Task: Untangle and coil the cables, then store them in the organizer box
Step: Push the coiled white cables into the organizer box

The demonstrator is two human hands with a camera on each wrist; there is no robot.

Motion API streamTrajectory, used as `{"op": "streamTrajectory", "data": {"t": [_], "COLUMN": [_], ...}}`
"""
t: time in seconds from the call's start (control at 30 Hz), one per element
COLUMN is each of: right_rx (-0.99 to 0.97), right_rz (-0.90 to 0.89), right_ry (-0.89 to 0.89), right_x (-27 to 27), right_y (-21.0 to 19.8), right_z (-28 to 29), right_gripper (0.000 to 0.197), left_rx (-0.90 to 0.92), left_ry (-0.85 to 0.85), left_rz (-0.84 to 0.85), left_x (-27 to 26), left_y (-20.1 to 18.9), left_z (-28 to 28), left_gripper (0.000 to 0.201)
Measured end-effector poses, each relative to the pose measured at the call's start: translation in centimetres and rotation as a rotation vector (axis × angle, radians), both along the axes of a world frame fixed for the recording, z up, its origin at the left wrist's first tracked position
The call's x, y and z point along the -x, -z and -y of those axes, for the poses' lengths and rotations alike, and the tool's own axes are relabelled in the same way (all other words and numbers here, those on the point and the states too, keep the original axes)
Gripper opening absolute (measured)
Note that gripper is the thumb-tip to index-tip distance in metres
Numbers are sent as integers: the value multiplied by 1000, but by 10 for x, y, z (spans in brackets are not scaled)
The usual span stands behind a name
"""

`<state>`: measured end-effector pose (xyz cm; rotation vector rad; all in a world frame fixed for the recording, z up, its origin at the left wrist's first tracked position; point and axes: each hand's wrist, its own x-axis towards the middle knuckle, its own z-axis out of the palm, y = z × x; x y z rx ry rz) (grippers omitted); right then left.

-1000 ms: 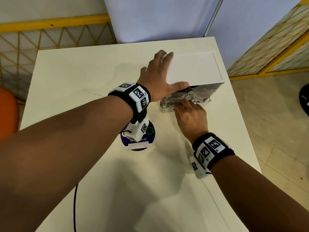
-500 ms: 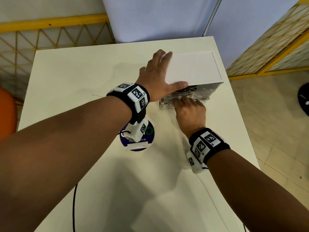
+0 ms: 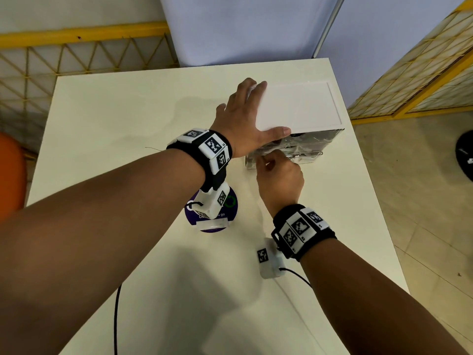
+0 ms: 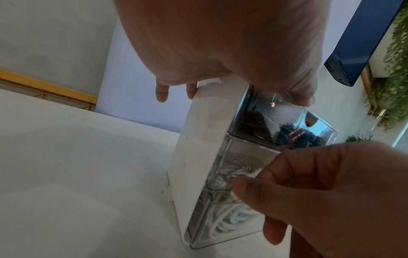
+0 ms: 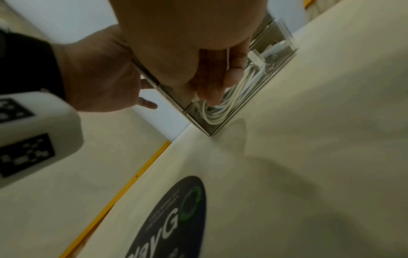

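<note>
The organizer box [image 3: 302, 106] has a white top and clear drawers and stands at the table's back right. My left hand [image 3: 243, 124] grips its near left corner, with fingers down the left side and the thumb over the front edge. My right hand [image 3: 279, 175] is at the front of the middle drawer [image 3: 304, 153], thumb and curled fingers closed on its lip. A coiled white cable [image 5: 218, 111] lies in the bottom drawer. A dark cable [image 4: 293, 137] fills the top drawer. The left wrist view shows the box's white side [image 4: 198, 157] and my right hand [image 4: 320, 183].
A round purple sticker [image 3: 212, 213] lies on the cream table [image 3: 128, 111] under my left wrist. The table's right edge runs close beside the box. An orange seat [image 3: 10, 175] is at the far left, and a black object [image 3: 464, 155] lies on the floor at the right.
My right hand's fingers, laid flat against the drawer front before, have curled onto it, and the wrist has shifted slightly left. The left hand and the box have stayed put.
</note>
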<state>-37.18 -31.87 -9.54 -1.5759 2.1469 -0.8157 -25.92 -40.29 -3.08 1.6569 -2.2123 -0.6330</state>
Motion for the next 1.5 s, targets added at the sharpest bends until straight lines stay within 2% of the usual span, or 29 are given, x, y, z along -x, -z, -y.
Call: {"op": "streamTrajectory", "data": {"t": [0.07, 0.17, 0.23, 0.4, 0.5, 0.6, 0.73, 0.87, 1.0, 1.13, 1.23, 1.33, 1.4, 1.5], "right_rx": [-3, 56, 134, 295, 269, 200, 237, 253, 175, -112, -167, -246, -256, -262], "right_rz": [78, 41, -44, -378, -528, -593, -568, -488, -459, -434, -353, -247, -249, -293], "right_ry": [79, 82, 29, -108, -237, -317, -358, -328, -203, -110, -91, 51, 115, 107], "right_x": [3, 5, 6, 15, 24, 30, 36, 37, 40, 52, 57, 77, 93, 103], "right_y": [0, 3, 6, 14, 17, 20, 19, 16, 9, 7, 9, 15, 15, 9], "right_z": [0, 1, 0, -1, -9, -11, 3, 7, 12, 13, 13, 12, 13, 19], "right_gripper": [19, 10, 5, 10, 16, 26, 22, 12, 32, 56, 55, 55, 60, 62], "left_rx": [3, 9, 8, -5, -1, 5, 14, 6, 4, 9, 3, -3, -7, 8], "left_ry": [-2, 3, 9, -2, 1, 4, 8, 8, 8, 11, 10, 6, 9, 16], "left_rz": [-4, -6, -5, -4, 0, 0, 5, 10, 3, 5, 9, 14, 13, 6], "left_x": [0, 0, 0, 0, 0, -1, 0, 1, 0, 0, 0, 0, 0, 0], "left_y": [1, 0, 0, 0, 0, 0, -1, -1, -1, -2, -2, -2, -2, -1], "left_z": [0, 0, 0, 0, 0, 0, -1, -1, 0, 0, 0, 0, 0, 0], "left_gripper": [114, 110, 109, 116, 117, 114, 111, 118, 118, 119, 119, 119, 118, 115]}}
